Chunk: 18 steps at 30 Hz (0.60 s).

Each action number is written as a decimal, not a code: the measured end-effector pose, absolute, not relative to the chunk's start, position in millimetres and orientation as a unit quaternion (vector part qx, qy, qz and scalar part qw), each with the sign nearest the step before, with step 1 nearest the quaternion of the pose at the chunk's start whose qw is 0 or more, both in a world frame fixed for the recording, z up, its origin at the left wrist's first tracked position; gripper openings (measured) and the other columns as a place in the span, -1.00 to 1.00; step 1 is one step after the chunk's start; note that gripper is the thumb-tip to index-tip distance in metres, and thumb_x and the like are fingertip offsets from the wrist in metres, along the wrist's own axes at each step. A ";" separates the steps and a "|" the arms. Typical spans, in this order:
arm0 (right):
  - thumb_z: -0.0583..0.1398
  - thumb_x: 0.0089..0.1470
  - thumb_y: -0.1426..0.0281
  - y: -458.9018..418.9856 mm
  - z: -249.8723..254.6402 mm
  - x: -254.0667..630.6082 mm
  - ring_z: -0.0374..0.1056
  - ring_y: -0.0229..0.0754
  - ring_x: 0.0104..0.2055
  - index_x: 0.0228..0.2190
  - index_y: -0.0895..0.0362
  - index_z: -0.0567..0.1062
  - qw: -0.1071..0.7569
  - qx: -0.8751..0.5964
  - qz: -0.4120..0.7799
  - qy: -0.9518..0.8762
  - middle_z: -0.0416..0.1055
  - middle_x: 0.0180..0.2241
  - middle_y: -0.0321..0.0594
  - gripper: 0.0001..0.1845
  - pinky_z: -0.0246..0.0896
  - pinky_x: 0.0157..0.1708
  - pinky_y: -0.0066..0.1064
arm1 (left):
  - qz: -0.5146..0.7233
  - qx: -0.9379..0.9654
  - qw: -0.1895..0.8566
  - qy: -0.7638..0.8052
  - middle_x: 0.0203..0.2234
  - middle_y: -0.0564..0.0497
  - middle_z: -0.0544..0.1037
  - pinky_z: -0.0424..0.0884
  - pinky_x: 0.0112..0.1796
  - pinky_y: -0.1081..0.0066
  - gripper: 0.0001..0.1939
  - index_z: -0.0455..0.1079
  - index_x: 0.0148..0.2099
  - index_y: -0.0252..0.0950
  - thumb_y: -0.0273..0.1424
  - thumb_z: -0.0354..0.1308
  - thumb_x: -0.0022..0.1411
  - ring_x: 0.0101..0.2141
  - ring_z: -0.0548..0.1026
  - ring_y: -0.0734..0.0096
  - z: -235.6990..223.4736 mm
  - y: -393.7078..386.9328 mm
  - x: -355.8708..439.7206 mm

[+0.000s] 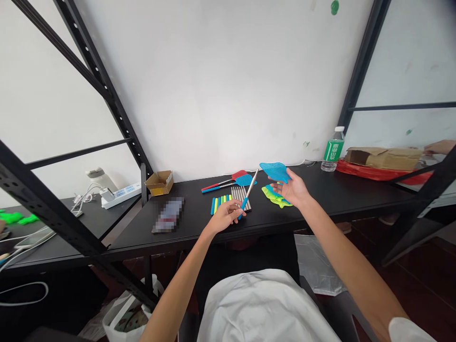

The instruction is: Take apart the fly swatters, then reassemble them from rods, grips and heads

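My left hand (226, 216) is closed around the blue grip of a metal swatter rod (249, 191) that slants up to the right. My right hand (294, 189) pinches a blue mesh swatter head (275, 171), raised above the black table (327, 194), close to the rod's tip. Beneath it lies a small pile of green and blue swatter heads (275, 196). A row of coloured handle grips (220, 203) and bare metal rods (237, 194) lies by my left hand. Two assembled swatters, red and blue (231, 181), rest behind them.
A small cardboard box (159, 183) and a blurred flat packet (168, 215) sit on the table's left. A water bottle (333, 150) and a cardboard carton on red bags (384, 159) stand at the right. Black shelf posts (107, 90) frame both sides. Another person's hand (440, 146) shows at far right.
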State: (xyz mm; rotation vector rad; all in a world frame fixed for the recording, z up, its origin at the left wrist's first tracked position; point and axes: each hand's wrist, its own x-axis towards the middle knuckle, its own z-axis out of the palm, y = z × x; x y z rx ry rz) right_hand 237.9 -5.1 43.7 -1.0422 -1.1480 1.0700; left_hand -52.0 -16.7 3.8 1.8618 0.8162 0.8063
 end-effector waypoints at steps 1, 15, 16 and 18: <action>0.02 0.08 -0.21 -4.3 42.6 237.1 0.47 0.09 -0.12 -0.12 0.07 0.40 0.602 -0.439 0.465 -0.479 0.46 -0.05 0.01 -0.34 0.47 -0.28 -0.16 | 0.327 0.757 0.459 0.331 -0.24 -0.15 0.61 0.30 -0.51 0.48 -0.50 0.32 0.00 -0.29 0.01 0.17 0.24 -0.51 0.42 0.50 4.0 -16.9 -52.3; 0.34 -0.28 0.51 -4.0 43.8 237.2 0.38 -0.23 -0.46 0.19 -0.11 0.19 0.705 -0.355 0.488 -0.372 0.41 -0.41 -0.44 -0.02 0.29 -0.62 -0.49 | 0.324 0.760 0.455 0.333 -0.22 -0.15 0.61 0.32 -0.50 0.47 -0.49 0.33 0.02 -0.29 0.02 0.17 0.25 -0.50 0.42 0.49 2.2 -15.4 -52.4; 0.32 -0.30 0.53 -4.3 44.3 236.7 0.38 -0.22 -0.46 0.22 -0.11 0.16 0.707 -0.354 0.489 -0.369 0.40 -0.42 -0.44 0.02 0.29 -0.61 -0.49 | 0.323 0.759 0.456 0.333 -0.22 -0.15 0.61 0.32 -0.50 0.47 -0.49 0.33 0.02 -0.29 0.02 0.17 0.25 -0.50 0.41 0.49 2.2 -15.4 -52.4; 0.28 -0.33 0.56 -4.3 45.1 235.9 0.37 -0.22 -0.45 0.22 -0.11 0.15 0.714 -0.352 0.485 -0.362 0.38 -0.44 -0.45 0.04 0.30 -0.58 -0.48 | 0.323 0.758 0.458 0.333 -0.22 -0.15 0.61 0.32 -0.50 0.48 -0.49 0.33 0.01 -0.29 0.02 0.17 0.25 -0.51 0.41 0.50 2.5 -15.5 -52.2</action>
